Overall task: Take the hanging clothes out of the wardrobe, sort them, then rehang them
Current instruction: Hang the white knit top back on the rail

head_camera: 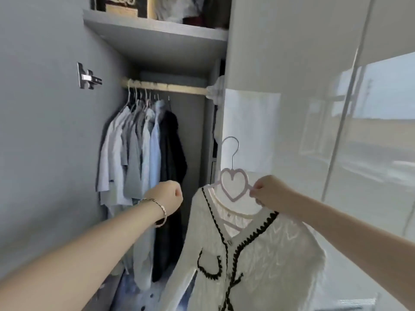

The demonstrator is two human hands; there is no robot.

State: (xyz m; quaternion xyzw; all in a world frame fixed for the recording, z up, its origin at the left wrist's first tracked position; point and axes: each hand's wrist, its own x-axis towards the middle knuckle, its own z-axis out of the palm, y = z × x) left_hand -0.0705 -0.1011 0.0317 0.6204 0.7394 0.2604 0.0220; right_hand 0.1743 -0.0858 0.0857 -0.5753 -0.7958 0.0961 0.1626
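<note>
Head view: the cardigan (247, 254), judged soft, light and easily stretched, is best taken by its stiff hanger (234, 187), which is pinched by the right hand (270, 191). The hanger lies at that hand's 9 o'clock, the cardigan at its 6, outside the wardrobe (157, 39). The left hand (168, 196) is curled, nothing seen held.

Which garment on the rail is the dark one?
The black garment hanging last on the right of the rail, beside a pale blue shirt. The others to its left are white, grey or light blue.
</note>
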